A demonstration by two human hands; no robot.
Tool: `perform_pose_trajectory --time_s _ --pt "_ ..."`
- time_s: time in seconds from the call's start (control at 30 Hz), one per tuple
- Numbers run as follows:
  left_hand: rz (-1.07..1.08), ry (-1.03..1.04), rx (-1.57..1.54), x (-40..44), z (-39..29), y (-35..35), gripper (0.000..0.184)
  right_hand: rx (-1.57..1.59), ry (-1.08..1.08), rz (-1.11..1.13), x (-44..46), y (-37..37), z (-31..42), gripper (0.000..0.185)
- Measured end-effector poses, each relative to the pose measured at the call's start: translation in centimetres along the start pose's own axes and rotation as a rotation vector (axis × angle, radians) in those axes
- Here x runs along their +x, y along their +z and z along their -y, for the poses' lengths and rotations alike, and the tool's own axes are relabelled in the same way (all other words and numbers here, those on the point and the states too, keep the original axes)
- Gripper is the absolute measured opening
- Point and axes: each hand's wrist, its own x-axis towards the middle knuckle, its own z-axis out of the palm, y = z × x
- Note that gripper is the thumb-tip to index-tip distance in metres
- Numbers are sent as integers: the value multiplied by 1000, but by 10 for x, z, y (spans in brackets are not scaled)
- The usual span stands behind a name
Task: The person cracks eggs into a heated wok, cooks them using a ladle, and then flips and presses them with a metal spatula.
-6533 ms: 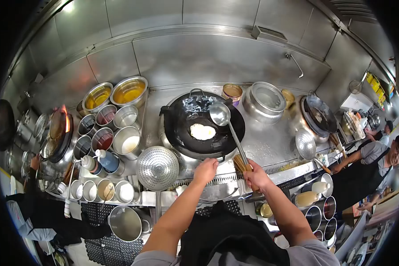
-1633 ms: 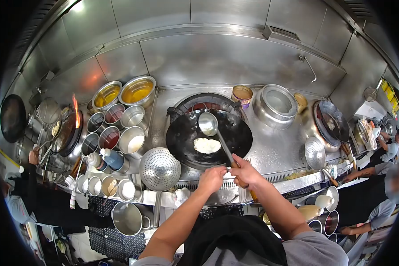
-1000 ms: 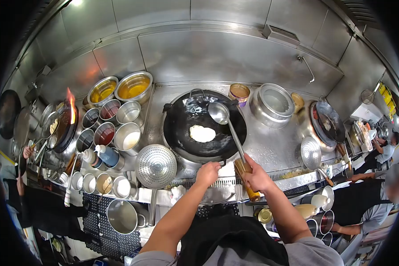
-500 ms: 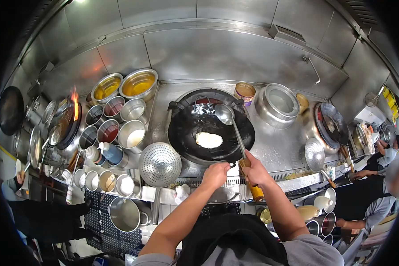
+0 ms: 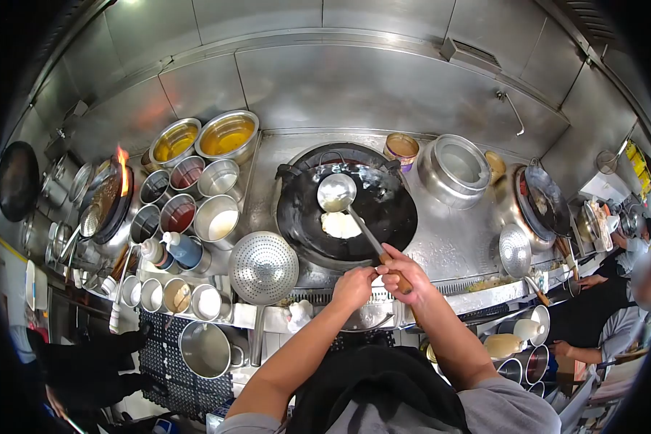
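Note:
The black wok (image 5: 296,210) sits on the burner in front of me, with a white egg-like piece of food (image 5: 340,226) in its middle. At the wok's near rim my left hand (image 5: 356,286) is closed; its fingers seem wrapped round the wok's near handle, which they hide. My right hand (image 5: 406,278) grips the wooden handle of a steel ladle (image 5: 336,192). The ladle's bowl is over the wok, at the far edge of the white food and partly in front of it. Both hands are close together.
A perforated strainer (image 5: 264,267) lies left of the wok, by seasoning pots (image 5: 218,218) and squeeze bottles (image 5: 181,249). Yellow liquid fills two bowls (image 5: 226,137) behind. A lidded pot (image 5: 458,171) and a tin (image 5: 401,150) stand right. Co-workers (image 5: 589,315) are at both sides; flame (image 5: 124,172) rises left.
The ladle's bowl has swung from the wok's right side to above the white food. My right hand has moved up and left, nearer my left hand. The left co-worker's hand has left the burner area.

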Motion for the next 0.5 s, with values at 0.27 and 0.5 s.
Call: perform_pose_trajectory --time_s 0.27,0.5 --pt "50 -55 70 6 33 -4 19 -568 -97 -26 -46 -17 1 84" --pt "38 23 62 11 91 -29 21 -1121 -134 -315 -75 -3 4 82"
